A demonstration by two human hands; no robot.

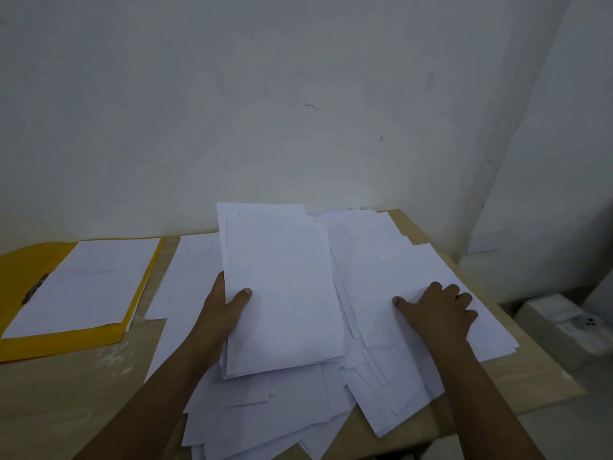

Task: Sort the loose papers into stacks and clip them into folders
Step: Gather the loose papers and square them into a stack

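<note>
1. Head view: a gathered sheaf of white sheets [282,293] is held by the left hand [225,310] at approx. 9 o'clock of the sheaf, thumb curled on top, remaining fingers hidden beneath. The sheaf is lifted at its far end, tilted toward the wall [298,94].
2. The right hand [438,310] is laid on the loose spread of papers [381,343] at approx. 3 o'clock of the sheaf, fingers spread and bent at the knuckles, tips pressing down; nothing is gripped.
3. Under and around both hands, unsorted sheets are fanned w/ uneven edges, from 12 o'clock near the wall down to 6 o'clock, where they overhang the near edge of the table [66,393].
4. A single flat sheet [189,277] is seen betw. sheaf and folder, at approx. 10 o'clock of the left hand.
5. At 9 o'clock, well apart, a yellow folder [20,293] is lying open w/ a neat stack [89,283] inside; a dark clip [36,288] sits on the stack's left edge.
6. Progress, judged: one folder appears filled and clipped; a second stack is being collected; most papers are left to sort. No other folder is visible.
</note>
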